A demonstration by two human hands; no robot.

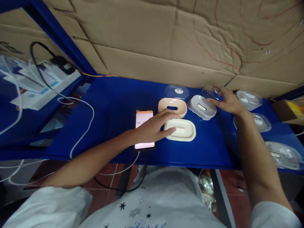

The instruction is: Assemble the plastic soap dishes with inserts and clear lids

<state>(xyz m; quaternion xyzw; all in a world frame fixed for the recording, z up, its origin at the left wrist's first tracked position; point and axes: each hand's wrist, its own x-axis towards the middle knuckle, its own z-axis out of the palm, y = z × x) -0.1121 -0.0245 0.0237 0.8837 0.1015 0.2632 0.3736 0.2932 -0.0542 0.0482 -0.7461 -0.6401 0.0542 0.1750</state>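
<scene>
My left hand reaches over the left side of a cream soap dish tray, fingers stretched along its far edge and thumb over its inside. Behind it lies a peach soap dish piece with an oblong slot. My right hand is spread by a clear plastic lid, fingertips over the lid's right part. Its thumb points at the rim of a grey soap dish with a slotted insert; whether they touch I cannot tell. Another clear lid with a round sticker lies behind the peach piece.
A phone showing a timer lies under my left wrist, its cable running off the front edge. Clear-lidded dishes stand at right, near an open carton. Power strips and cables crowd the left. Cardboard walls the back.
</scene>
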